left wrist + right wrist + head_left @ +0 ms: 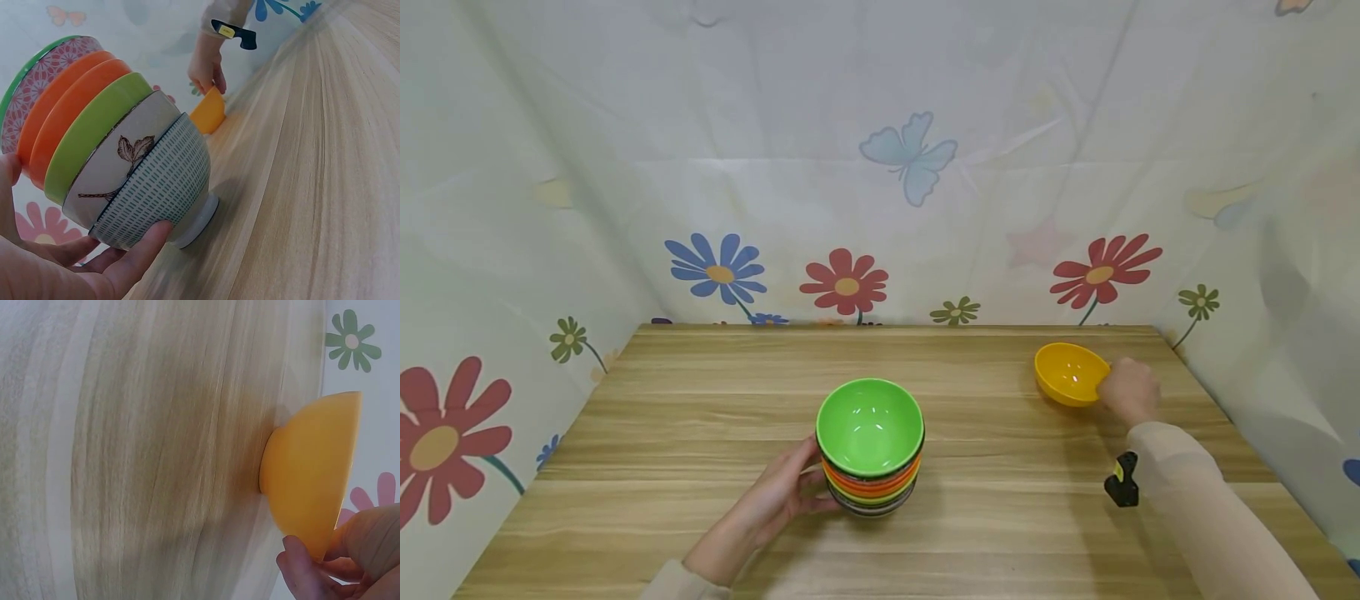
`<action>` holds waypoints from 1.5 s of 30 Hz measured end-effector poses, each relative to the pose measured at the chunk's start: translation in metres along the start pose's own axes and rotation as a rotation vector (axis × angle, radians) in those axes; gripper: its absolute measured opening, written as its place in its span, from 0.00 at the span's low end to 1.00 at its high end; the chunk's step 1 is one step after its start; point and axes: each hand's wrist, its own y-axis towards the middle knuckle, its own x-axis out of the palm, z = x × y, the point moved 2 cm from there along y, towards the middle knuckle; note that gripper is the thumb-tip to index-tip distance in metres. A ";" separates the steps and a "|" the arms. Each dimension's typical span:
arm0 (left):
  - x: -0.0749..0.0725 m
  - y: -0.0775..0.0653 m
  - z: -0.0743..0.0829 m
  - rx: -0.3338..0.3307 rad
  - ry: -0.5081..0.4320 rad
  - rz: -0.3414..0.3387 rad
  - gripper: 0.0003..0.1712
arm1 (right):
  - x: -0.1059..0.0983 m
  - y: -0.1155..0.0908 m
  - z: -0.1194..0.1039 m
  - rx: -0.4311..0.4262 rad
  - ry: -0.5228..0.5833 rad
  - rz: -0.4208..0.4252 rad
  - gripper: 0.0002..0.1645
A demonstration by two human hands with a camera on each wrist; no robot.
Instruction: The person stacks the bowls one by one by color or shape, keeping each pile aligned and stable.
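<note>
A stack of several nested bowls (871, 433) stands on the table in front of my body, a bright green one on top. In the left wrist view the lowest bowl (162, 181) has small blue-green dashes, below a white leaf-patterned bowl (125, 156), a lime bowl (94, 134) and orange ones. My left hand (782, 496) holds the stack from its left side, fingers and thumb spread along the bowls. At the far right, my right hand (1130, 390) pinches the rim of a yellow bowl (312, 469), thumb and fingers on either side. That bowl's foot is at the tabletop.
The wooden table (700, 400) reaches back to a flower-printed curtain (760, 167), which also hangs along both sides. A small black device with a yellow label (1122, 481) is by the right forearm.
</note>
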 end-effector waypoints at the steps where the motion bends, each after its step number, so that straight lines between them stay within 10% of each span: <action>1: 0.000 0.000 0.000 0.000 0.000 0.000 0.42 | 0.000 0.000 0.000 0.000 0.008 -0.002 0.12; 45: 0.002 -0.001 0.002 -0.002 -0.013 -0.005 0.41 | -0.006 0.000 -0.023 -0.038 0.051 0.001 0.22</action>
